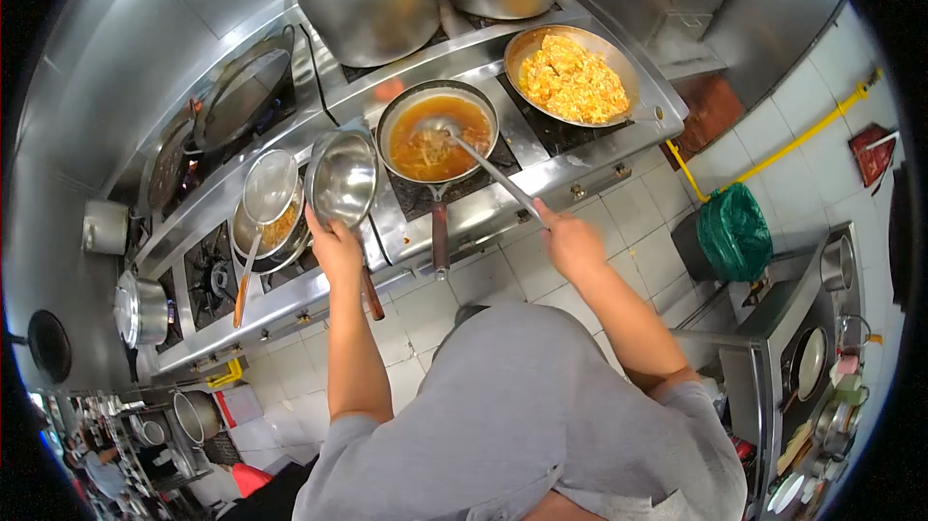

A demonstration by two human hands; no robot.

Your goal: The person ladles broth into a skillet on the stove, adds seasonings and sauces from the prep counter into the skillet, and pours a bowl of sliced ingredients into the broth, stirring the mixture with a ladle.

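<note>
My right hand is closed around the handle of a long metal ladle. The ladle's bowl dips into brown broth with pale bits in a pan on the stove. My left hand grips the near rim of an empty, shiny metal bowl, tilted just left of the pan. Left of the bowl, a round strainer with a wooden-ended handle lies over a pan holding brownish food. At the right of the stove sits a pan of orange-yellow scrambled food.
Two large steel pots stand at the back of the stove. Further left are large lids or pans and a lidded pot. A bin with a green bag and a metal shelf unit are on the right.
</note>
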